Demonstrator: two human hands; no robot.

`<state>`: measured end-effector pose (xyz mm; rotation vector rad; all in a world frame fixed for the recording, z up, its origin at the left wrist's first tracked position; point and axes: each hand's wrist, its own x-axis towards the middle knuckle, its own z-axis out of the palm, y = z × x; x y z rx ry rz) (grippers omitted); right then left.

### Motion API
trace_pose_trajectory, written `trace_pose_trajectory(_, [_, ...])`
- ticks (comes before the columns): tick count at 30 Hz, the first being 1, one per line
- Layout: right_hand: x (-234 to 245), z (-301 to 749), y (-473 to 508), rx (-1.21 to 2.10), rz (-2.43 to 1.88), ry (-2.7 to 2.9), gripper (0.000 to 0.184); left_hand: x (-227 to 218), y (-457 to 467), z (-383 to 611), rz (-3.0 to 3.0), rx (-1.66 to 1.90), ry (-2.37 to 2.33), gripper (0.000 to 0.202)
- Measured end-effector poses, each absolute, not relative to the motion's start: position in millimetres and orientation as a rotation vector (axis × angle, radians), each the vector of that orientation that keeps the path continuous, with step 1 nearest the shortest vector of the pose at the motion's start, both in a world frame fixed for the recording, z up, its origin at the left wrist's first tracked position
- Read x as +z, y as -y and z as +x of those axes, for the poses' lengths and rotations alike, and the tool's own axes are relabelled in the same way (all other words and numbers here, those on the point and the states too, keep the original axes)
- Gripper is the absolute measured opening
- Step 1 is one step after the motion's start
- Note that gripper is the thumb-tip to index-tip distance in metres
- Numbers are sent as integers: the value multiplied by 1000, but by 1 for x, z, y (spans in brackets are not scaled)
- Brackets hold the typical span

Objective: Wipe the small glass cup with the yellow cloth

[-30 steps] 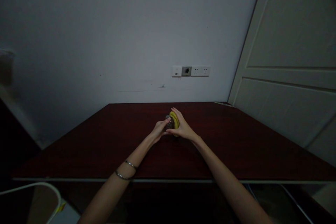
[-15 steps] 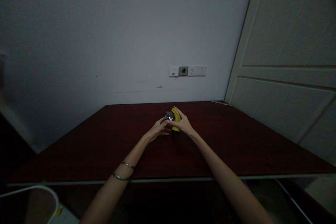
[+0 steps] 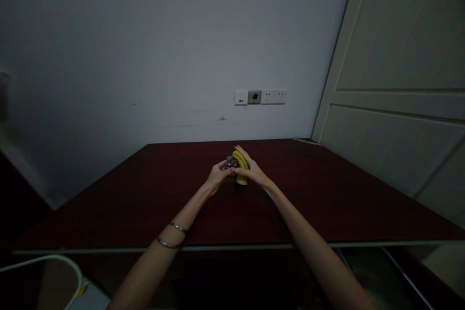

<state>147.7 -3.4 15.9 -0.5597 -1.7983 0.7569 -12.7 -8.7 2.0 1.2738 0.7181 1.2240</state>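
Both my hands meet above the middle of the dark red table [image 3: 152, 203]. My left hand [image 3: 217, 174] is closed around a small, rounded, shiny silvery object [image 3: 231, 162], with the thumb in front of it. My right hand [image 3: 253, 172] grips a yellow, curved, soft-looking piece [image 3: 240, 160], fingers behind and thumb across the front. The yellow piece lies against the right side of the silvery object. Something dark shows below its lower end; I cannot tell whether it is a part or a shadow. Two bracelets [image 3: 169, 243] circle my left forearm.
Behind the table stands a pale wall with a row of sockets [image 3: 260, 97]. A white panelled door [image 3: 395, 116] borders the right side. A white cable [image 3: 61, 257] curves below the table's front edge at the left.
The silvery object and the yellow piece have shifted slightly left and turned a little. My left fingers have closed further around the silvery object, and my right fingers now lean more to the left.
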Motion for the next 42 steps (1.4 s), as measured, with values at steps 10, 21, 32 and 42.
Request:
trace_pose_trajectory(10, [12,132,-2,615,-595,1533,32,-7,3,-8,1488,1321,-676,69])
trace_pose_trajectory(21, [18,130,11,455,-521,1667,25,-10,-1,-7,1522,1402,-717,62])
trace_pose_trajectory(32, [31,135,5,548,-574,1683,25,-4,7,-9,1577,1326,-724,71])
trace_pose_trajectory(42, [36,136,12,349,-546,1939,22,-3,5,-8,1647,1387,-846,52])
